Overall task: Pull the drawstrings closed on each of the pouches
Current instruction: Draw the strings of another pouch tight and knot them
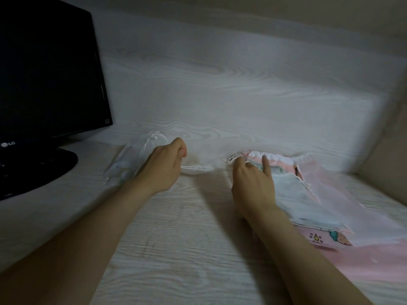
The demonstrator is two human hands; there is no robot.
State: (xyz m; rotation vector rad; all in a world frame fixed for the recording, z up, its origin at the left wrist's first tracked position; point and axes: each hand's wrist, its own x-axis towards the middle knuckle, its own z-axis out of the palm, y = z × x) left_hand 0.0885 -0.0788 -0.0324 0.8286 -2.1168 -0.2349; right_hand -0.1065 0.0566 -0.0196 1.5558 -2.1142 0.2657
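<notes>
a: far left first?
b: one black monitor (pixel 44 69) on a round foot, standing on the pale wood-grain bench (pixel 176 238).
a: and just right of it?
b: one sheer white pouch (pixel 134 159), lying flat, mouth gathered, cord loops sticking up on top. partly hidden behind the left hand (pixel 165 166).
a: fingers there?
b: curled together, thumb pressed against the forefinger, pinching a white drawstring (pixel 193 168). comes out from under the knuckles and runs right, low over the bench, toward the right hand (pixel 253 186).
a: anything on that cord?
b: something pale and blurred between the two hands. cannot tell whether a pouch.
a: right fingers?
b: forefinger straight, laid on the gathered top of the pile of pouches (pixel 308 194). the rest bent down beside the frayed cord ends (pixel 230 160). cannot tell whether clamped on anything.
a: count in the pile?
b: at least three layers: one white on top, one pink with a printed strawberry, one sheer pink spread out to the right. cannot tell the exact number. two hands, one drawstring between them.
</notes>
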